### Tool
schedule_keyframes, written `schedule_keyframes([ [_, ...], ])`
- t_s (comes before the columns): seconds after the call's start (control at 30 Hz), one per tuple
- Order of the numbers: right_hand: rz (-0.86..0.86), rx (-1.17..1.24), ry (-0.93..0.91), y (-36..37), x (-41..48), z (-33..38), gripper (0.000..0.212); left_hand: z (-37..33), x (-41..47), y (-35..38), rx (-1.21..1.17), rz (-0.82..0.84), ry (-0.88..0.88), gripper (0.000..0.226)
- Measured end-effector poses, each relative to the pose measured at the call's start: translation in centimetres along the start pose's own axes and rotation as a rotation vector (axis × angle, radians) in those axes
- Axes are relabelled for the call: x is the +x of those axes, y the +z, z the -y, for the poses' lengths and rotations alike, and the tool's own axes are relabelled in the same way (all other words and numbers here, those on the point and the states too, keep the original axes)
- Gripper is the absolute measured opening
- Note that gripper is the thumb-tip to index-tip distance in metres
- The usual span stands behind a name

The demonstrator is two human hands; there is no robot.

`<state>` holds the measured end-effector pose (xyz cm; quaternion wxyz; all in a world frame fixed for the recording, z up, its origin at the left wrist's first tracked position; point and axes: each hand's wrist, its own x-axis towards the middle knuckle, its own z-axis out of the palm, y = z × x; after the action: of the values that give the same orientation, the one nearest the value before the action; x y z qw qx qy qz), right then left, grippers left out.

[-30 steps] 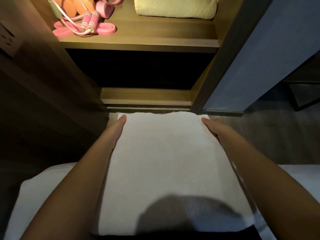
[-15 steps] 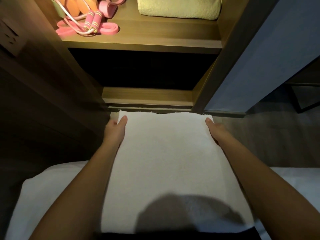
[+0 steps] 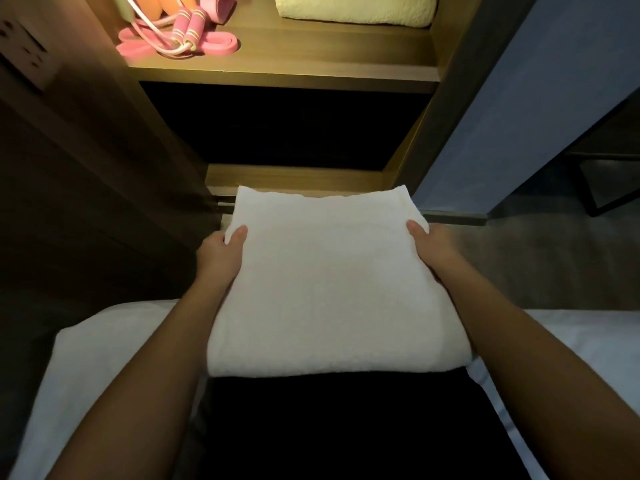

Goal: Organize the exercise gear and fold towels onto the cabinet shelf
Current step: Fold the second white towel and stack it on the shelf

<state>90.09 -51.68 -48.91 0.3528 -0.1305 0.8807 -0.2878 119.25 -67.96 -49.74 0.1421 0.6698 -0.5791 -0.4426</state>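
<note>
A folded white towel (image 3: 329, 282) is held flat in front of me, lifted off my lap. My left hand (image 3: 221, 252) grips its left edge, thumb on top and fingers underneath. My right hand (image 3: 433, 247) grips the right edge the same way. Above, on the lit wooden cabinet shelf (image 3: 311, 60), a folded pale yellow towel (image 3: 356, 10) lies at the right. At the shelf's left lies pink exercise gear: a skipping rope with pink handles (image 3: 185, 29) and a flat pink resistance band (image 3: 214, 46), beside an orange item (image 3: 152, 5) cut off by the frame's top edge.
Below the lit shelf is a dark compartment (image 3: 284, 126) with a lower wooden ledge (image 3: 294, 176). A wall socket (image 3: 24, 53) sits on the dark panel at the left. A blue door or wall panel (image 3: 536, 109) stands at the right. White bedding (image 3: 104, 368) lies under my arms.
Both hands went from resting at the towel's far corners to gripping its sides. The towel has risen off my lap and moved forward toward the cabinet.
</note>
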Motion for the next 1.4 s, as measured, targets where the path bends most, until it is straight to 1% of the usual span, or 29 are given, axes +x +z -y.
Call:
schedule_keyframes([
  [0.13,0.131,0.008,0.124,-0.5,-2.0,-1.3,0.067,1.6,-0.7,-0.9,0.039,0.187,-0.236,0.054],
  [0.23,0.229,0.049,0.130,-1.8,-4.8,-3.4,0.066,3.5,-2.7,-2.3,-0.063,0.306,-0.309,0.059],
  [0.3,0.239,0.020,0.116,-2.4,-6.1,-4.4,0.067,4.3,-4.2,-2.8,-0.033,0.336,-0.282,0.061],
  [0.33,0.232,-0.012,0.092,-2.6,-6.4,-4.7,0.065,4.5,-4.7,-2.9,0.018,0.321,-0.231,0.060],
  [0.37,0.211,-0.037,0.056,-2.6,-6.7,-4.9,0.061,4.6,-5.0,-2.9,0.061,0.277,-0.162,0.057],
  [0.43,0.124,-0.050,-0.039,-2.4,-6.4,-4.9,0.051,4.1,-5.3,-2.9,0.068,0.160,-0.029,0.048],
  [0.5,0.062,-0.054,-0.091,-2.3,-5.8,-4.4,0.049,3.3,-5.0,-2.8,0.068,0.120,0.047,0.037],
  [0.57,0.081,-0.056,-0.078,-2.2,-5.4,-3.7,0.053,2.2,-4.6,-2.7,0.054,0.158,0.031,0.034],
  [0.63,0.096,-0.080,-0.052,-1.9,-5.4,-3.4,0.054,1.9,-4.4,-2.7,0.030,0.180,-0.019,0.037],
  [0.67,0.061,-0.127,-0.079,-1.8,-5.6,-3.3,0.052,2.0,-4.6,-2.8,0.036,0.177,-0.028,0.039],
  [0.73,-0.068,-0.317,-0.242,-1.6,-6.1,-3.0,0.049,2.7,-5.6,-3.3,0.018,0.132,-0.005,0.039],
  [0.77,-0.107,-0.432,-0.367,-1.4,-6.4,-2.6,0.048,3.3,-6.4,-3.8,-0.006,0.101,0.022,0.035],
  [0.8,-0.106,-0.540,-0.488,-1.1,-6.6,-2.0,0.049,3.9,-7.2,-4.4,-0.020,0.085,0.046,0.029],
  [0.83,-0.061,-0.632,-0.582,-0.5,-6.8,-1.2,0.051,4.6,-8.2,-5.0,-0.019,0.095,0.064,0.024],
  [0.87,0.015,-0.698,-0.643,0.3,-6.9,-0.2,0.055,5.2,-9.2,-5.4,-0.004,0.130,0.085,0.024],
  [0.93,0.186,-0.787,-0.708,2.8,-7.3,1.8,0.062,6.2,-10.6,-6.0,0.042,0.176,0.165,0.031],
  [0.97,0.250,-0.831,-0.749,4.2,-7.5,2.8,0.064,6.5,-11.1,-6.2,0.048,0.158,0.221,0.031],
  [1.03,0.310,-0.876,-0.829,6.8,-7.9,4.3,0.067,6.7,-11.9,-6.7,-0.013,0.130,0.315,0.021],
  [1.07,0.320,-0.875,-0.857,8.0,-8.0,4.8,0.067,6.6,-12.2,-7.1,-0.076,0.144,0.330,0.022],
  [1.17,0.295,-0.861,-0.882,9.7,-7.9,4.5,0.067,5.9,-12.2,-7.4,-0.227,0.285,0.313,0.042],
  [1.23,0.255,-0.862,-0.893,10.0,-7.7,3.9,0.067,5.3,-11.4,-7.4,-0.203,0.404,0.295,0.051],
  [1.33,0.225,-0.860,-0.897,9.9,-7.1,3.6,0.067,3.9,-9.8,-7.7,-0.072,0.640,0.281,0.048],
  [1.4,0.219,-0.849,-0.897,10.0,-7.0,3.4,0.068,2.7,-8.8,-7.9,0.005,0.686,0.299,0.041],
])
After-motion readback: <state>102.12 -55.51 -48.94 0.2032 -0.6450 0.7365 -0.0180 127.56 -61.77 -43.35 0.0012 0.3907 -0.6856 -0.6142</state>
